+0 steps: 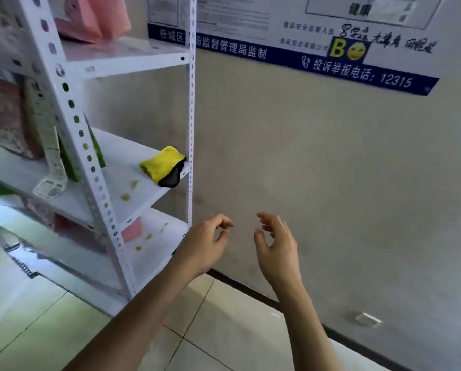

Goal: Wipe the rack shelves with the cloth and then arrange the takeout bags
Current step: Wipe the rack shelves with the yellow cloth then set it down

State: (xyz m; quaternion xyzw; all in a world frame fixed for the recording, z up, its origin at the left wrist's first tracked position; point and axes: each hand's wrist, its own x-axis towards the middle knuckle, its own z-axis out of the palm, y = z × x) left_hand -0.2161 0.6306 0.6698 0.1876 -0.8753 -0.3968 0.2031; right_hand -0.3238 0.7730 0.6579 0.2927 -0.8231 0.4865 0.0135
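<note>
At the far left, blurred bags, pinkish and green, stood on the white metal rack, its slanted post punched with holes; a long paper receipt hung from 1 of them; the cloth, a soft yellow fold with a black underside, lay at the right end of the middle shelf, touching the rear post, near yellowish smears; the left hand hung empty, fingers loosely curled; the right hand, just beside it, was likewise empty and half open before the plain wall.

"12315" on wall notice
</note>
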